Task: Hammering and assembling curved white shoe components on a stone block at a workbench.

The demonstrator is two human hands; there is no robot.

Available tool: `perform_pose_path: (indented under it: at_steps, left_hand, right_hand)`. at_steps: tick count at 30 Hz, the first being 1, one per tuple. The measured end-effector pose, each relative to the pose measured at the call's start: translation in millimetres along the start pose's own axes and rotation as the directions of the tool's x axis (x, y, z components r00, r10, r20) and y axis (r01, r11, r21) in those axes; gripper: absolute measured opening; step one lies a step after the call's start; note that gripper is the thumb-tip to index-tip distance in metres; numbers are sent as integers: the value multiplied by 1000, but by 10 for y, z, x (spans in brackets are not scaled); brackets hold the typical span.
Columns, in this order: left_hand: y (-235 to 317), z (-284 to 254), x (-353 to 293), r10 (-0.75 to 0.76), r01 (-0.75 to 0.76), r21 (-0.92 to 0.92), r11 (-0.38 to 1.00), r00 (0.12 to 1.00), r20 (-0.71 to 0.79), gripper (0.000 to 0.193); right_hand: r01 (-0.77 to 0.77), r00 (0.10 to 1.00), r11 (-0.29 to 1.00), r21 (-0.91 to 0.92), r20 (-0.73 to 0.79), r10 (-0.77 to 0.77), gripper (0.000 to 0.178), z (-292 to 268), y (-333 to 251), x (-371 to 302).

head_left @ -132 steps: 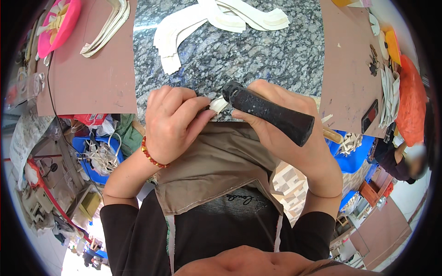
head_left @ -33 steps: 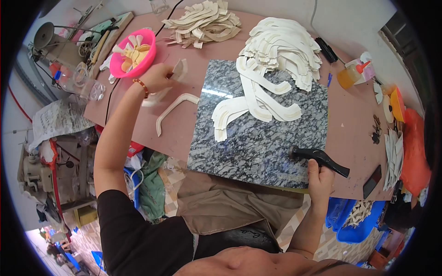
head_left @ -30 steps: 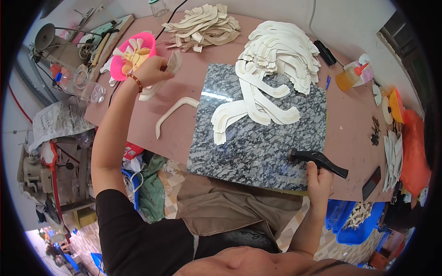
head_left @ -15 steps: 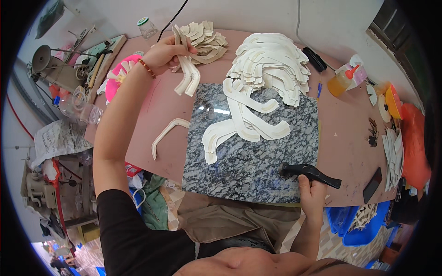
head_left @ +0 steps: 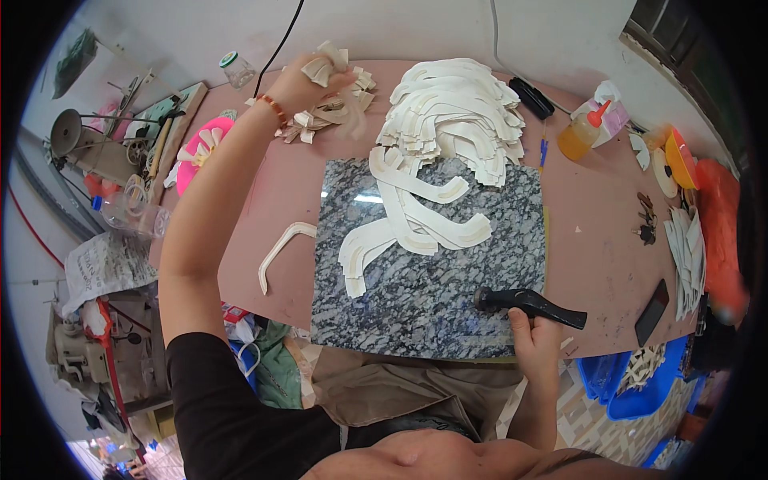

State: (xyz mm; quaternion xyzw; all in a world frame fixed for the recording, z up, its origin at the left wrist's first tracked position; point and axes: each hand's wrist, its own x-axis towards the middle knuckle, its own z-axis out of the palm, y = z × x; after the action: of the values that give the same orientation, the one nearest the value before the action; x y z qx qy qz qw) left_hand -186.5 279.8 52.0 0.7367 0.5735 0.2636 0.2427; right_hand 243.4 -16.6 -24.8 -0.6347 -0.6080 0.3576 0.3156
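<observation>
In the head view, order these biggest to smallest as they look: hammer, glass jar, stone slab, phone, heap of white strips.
1. Stone slab
2. Heap of white strips
3. Hammer
Last, phone and glass jar: too alike to rank.

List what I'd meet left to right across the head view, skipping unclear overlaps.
Clear plastic bottle, pink bowl, lone bent strip, hammer in the right hand, dark phone, red bag.

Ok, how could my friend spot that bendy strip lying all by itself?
Find the brownish-pink table, then the grey speckled stone slab on it. By the slab's left edge lies a thin, bent, cream strip. The white pieces on the slab overlap in a cluster, but this narrower one lies alone.
</observation>
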Motion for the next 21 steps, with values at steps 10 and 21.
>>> perform_pose_path:
  at_steps: [10, 21]
  left_hand:
    - [-557, -285, 625, 663, -646, 639, 417, 697, 272, 46]
    - [-1306, -678, -182, 289, -564, 658, 499, 824, 487, 104]
  right_hand:
    - [40, 998, 999, -24, -45, -41, 24, 39, -11, -34]
    - [8, 998, 998, 55, -59, -4, 21, 45, 55, -58]
